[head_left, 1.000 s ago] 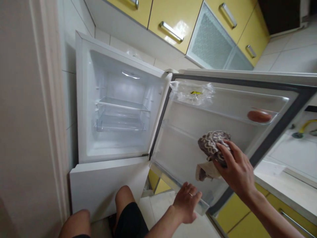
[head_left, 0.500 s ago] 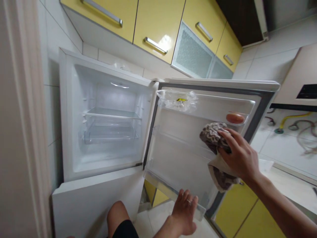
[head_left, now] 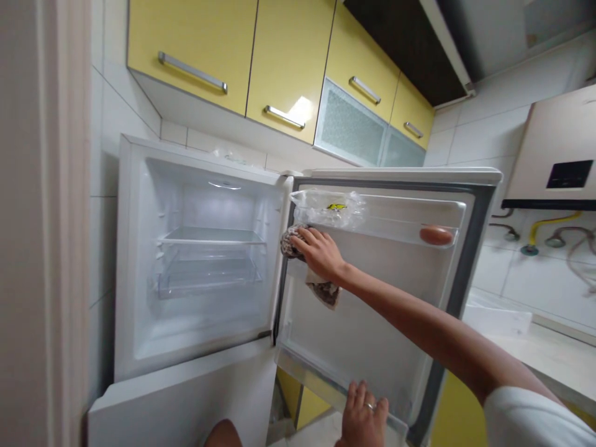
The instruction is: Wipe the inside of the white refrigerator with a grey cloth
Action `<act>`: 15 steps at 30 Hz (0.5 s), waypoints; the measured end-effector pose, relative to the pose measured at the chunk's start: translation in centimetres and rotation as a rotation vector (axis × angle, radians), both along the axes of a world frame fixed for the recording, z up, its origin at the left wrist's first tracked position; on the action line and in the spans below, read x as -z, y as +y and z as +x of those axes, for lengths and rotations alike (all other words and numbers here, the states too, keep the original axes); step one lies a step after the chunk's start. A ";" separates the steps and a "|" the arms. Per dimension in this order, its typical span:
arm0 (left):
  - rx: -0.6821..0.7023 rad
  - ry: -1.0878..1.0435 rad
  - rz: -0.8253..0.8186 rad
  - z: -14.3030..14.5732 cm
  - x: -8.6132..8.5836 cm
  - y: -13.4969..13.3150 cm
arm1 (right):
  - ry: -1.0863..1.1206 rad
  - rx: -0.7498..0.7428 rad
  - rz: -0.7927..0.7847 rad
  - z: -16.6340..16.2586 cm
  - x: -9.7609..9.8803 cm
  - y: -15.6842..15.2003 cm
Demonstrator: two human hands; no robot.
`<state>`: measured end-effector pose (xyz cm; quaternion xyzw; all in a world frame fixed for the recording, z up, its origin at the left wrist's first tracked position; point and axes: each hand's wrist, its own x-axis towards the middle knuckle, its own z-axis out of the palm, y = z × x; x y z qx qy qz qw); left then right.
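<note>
- Head view: A person's right hand (head_left: 321,253) presses a crumpled brown-and-cream patterned cloth (head_left: 321,288) against the inner liner of the white refrigerator door (head_left: 372,335), near the hinge edge and just below the upper door shelf; its fingers are spread flat, pinning the cloth.
- The left hand (head_left: 364,417) grips the door's bottom rim, fingers curled over the edge, a ring showing.
- Done well, the wiping would call for even pressure and a steadied door, judging by this stance.
- Count: one cloth, one crinkled clear plastic bag (head_left: 328,208) and one reddish oval item (head_left: 436,234) on the upper shelf; two clear trays inside the white compartment (head_left: 205,261); five yellow cabinet doors (head_left: 288,56) overhead.
</note>
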<state>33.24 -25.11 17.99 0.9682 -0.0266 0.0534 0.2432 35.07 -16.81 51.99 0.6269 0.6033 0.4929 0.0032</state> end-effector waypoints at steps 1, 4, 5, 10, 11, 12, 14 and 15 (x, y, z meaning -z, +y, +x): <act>-0.031 0.029 -0.011 0.2 0.1 -0.2 | -0.047 -0.051 0.014 -0.7 0.0 0.4; -0.065 0.060 -0.040 -0.2 -0.4 -0.6 | -0.155 -0.147 0.074 -2.3 -0.8 0.9; -0.055 0.051 -0.045 -0.6 -0.7 -0.6 | -0.166 -0.153 0.091 -2.7 -1.3 0.8; -0.006 0.015 -0.056 -3.0 -2.1 -0.1 | -0.081 -0.044 0.139 -2.7 -3.8 -0.7; -0.008 0.012 -0.054 -3.3 -2.1 -0.1 | -0.060 -0.020 0.146 -2.6 -4.1 -1.3; -0.009 0.010 -0.050 -3.4 -2.2 -0.1 | -0.046 -0.002 0.154 -2.5 -4.2 -1.9; -0.006 0.009 -0.045 -3.3 -2.1 0.0 | -0.030 0.023 0.183 -2.3 -4.1 -3.4; -0.002 0.011 -0.049 -3.2 -2.1 0.0 | -0.027 0.032 0.204 -2.1 -4.0 -4.3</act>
